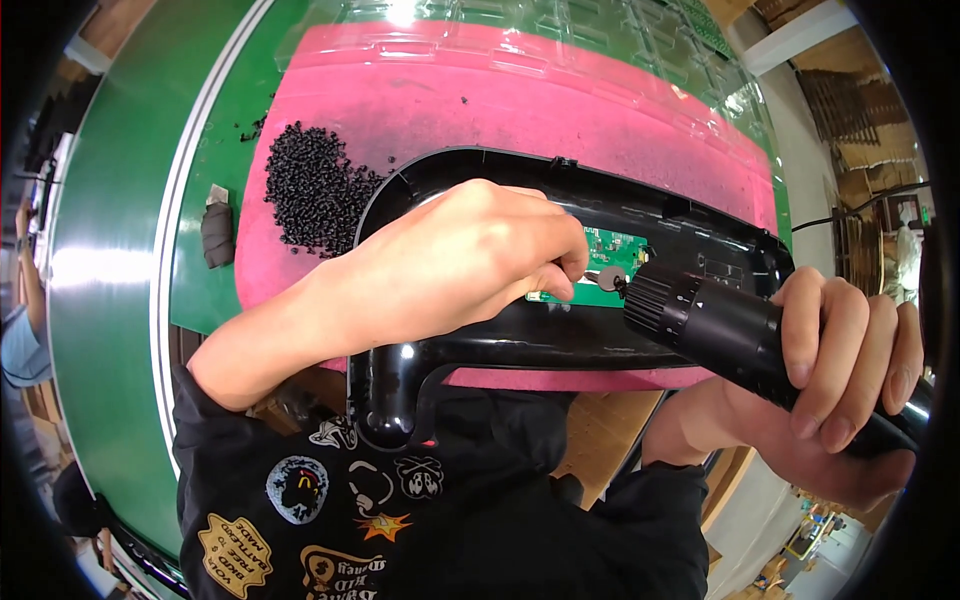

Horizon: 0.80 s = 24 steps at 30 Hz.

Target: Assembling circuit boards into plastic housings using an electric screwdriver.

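Your right hand (845,355), at the right of the frame, wraps around the barrel of a black driver (735,325), its nose angled toward the center. Your left hand (500,240) reaches in from the left, fingers curled down by the bit end; you hide what lies between the fingertips, so I cannot tell whether they pinch a screw, the bit or nothing. The hands are apart, with the driver's nose close to the left fingertips.

Beneath them, right of center, the green circuit board (625,243) lies inside the long black housing (590,343), which rests on the pink mat (560,115). A heap of small black pieces (315,190), probably screws, sits upper left of the housing.

You appear to be fastening the board, at the stage of bringing bit and screw together. The next move likely calls for setting the tip squarely over a hole, the left fingers steadying the board, and pressing gently to avoid slipping onto its components.
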Available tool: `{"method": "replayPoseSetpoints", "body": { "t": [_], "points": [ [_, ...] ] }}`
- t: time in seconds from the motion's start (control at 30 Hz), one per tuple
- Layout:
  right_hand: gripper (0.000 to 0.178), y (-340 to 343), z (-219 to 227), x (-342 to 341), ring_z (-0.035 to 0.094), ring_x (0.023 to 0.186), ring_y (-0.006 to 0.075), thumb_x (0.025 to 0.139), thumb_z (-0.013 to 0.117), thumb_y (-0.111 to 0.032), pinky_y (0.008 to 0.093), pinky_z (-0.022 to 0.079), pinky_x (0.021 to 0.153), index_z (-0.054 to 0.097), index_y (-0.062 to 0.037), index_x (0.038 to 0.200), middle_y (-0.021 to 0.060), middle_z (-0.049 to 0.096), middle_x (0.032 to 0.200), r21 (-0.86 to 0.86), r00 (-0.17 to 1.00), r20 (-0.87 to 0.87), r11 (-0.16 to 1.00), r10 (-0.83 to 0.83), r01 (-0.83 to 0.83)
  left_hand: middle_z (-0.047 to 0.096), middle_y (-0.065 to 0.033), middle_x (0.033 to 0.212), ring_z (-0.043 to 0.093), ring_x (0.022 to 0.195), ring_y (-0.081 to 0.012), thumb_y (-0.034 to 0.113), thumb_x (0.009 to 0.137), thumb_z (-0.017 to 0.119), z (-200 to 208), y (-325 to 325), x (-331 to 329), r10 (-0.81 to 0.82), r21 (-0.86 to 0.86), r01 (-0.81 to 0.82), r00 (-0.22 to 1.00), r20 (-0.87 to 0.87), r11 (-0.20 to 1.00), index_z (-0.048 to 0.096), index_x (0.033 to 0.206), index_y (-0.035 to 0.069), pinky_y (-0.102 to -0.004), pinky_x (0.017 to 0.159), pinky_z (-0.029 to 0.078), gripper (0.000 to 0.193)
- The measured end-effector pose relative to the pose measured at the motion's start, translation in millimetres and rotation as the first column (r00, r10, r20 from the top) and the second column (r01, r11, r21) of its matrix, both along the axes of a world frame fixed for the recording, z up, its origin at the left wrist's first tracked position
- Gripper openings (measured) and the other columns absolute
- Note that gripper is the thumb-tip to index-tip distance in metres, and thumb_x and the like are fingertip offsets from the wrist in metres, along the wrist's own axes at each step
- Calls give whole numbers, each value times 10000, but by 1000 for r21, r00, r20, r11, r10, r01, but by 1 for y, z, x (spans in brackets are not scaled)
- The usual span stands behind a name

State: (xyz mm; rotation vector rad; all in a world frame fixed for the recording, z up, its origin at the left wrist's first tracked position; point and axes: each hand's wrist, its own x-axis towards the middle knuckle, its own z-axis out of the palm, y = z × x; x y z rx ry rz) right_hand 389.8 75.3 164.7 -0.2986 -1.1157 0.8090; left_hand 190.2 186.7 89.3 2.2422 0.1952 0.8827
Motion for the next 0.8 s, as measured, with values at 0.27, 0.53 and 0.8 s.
{"method": "replayPoseSetpoints", "body": {
  "t": [0.27, 0.53, 0.8],
  "points": [
    [342, 5, 5, -21, 491, 485, 13, 704, 749, -293, 194, 389, 618, 483, -152, 866, -116, 528, 570, -16, 998, -45, 999, -32, 31, 703, -74, 786, 688, 722, -223, -2, 738, 747, 4, 2, -2, 30, -164, -34, 999, -23, 986, 680, 862, 15, -300, 636, 544, 141],
    [349, 4, -6, -20, 501, 489, 19, 704, 757, -293, 196, 392, 619, 486, -149, 870, -107, 536, 573, 56, 981, -193, 998, 22, -12, 705, -75, 783, 698, 717, -207, 0, 798, 702, -1, 2, 0, 30, -152, -36, 999, -39, 988, 675, 883, 12, -274, 653, 544, 90],
    [369, 2, 11, -11, 503, 485, 23, 711, 765, -321, 199, 392, 600, 484, -145, 874, -96, 539, 579, -122, 985, 169, 992, 36, -16, 692, -75, 764, 688, 695, -214, 5, 771, 710, 0, 0, -4, 9, -263, -39, 994, -113, 964, 643, 861, 10, -292, 642, 537, 113]
  ]
}}
